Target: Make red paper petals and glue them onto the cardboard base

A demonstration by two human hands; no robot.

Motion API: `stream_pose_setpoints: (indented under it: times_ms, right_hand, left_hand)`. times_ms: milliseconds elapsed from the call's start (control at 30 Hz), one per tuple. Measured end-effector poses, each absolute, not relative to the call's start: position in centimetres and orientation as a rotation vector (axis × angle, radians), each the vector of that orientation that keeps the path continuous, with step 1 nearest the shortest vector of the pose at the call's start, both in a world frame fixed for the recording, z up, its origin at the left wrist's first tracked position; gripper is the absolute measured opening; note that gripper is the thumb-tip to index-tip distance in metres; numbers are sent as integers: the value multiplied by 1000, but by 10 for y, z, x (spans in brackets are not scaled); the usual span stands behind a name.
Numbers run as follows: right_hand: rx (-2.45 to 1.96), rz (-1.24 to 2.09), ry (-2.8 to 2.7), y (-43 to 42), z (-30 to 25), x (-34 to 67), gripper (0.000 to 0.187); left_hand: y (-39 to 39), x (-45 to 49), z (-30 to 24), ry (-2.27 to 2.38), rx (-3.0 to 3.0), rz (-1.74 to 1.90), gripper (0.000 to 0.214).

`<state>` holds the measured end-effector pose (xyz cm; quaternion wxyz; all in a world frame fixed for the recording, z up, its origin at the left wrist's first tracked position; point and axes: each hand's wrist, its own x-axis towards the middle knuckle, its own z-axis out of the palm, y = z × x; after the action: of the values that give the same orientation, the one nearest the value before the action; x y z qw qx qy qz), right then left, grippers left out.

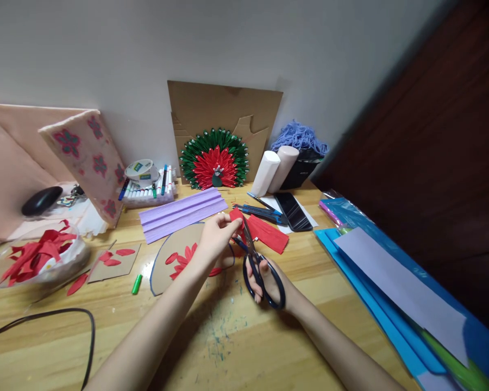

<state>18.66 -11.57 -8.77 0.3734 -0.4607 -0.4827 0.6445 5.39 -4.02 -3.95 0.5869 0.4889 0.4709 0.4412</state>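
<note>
Between its thumb and fingers, my left hand (219, 233) pinches a small piece of red crepe paper (236, 215). My right hand (269, 279) has its fingers through the handles of black-handled scissors (249, 247), whose blades point up at the red paper. Whether the blades are cutting into it I cannot tell. A folded strip of red crepe paper (269, 233) lies just behind the scissors. Under my left wrist is a rounded cardboard piece (161, 271) edged in blue, with red paper petals (183, 262) on it; my arm hides part of it.
Left are a plastic bowl (79, 255) of red scraps, a small cardboard square (126, 263) with petals, a green marker cap (137, 284) and a black cable (90, 326). Purple crepe paper (183, 212), a phone (293, 212) and a red-green peacock craft (215, 163) stand or lie behind. Blue folders (375, 293) lie right.
</note>
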Motion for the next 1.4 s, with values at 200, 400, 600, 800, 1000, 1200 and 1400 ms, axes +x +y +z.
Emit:
stream_pose_setpoints:
  times_ms: [200,400,600,800,1000,1200,1400]
  right_hand:
    - [-1155,1649,-1307,-117,-88,189,78]
    - [-1165,1643,-1283,-117,-91,189,79]
    - [-1124,1721,-1152,-114,-96,186,75]
    - [-1082,1779,-1012,-109,-95,184,67]
    - [-1111,1747,-1043,-109,-91,184,67]
    - [-1177,1667,-1160,-114,-93,186,71]
    - [-1137,1621,-1243,-117,-97,186,74]
  left_hand:
    - [-40,52,-38,1063,1147,943,17]
    - [-40,51,-37,1068,1170,930,16]
    - [-39,51,-37,1061,1162,914,16]
    - [-40,49,-34,1043,1143,918,14]
    - [-39,50,-33,1073,1093,935,14]
    - [-38,52,-34,1087,1063,984,10]
    - [-42,54,-34,1097,1084,942,10]
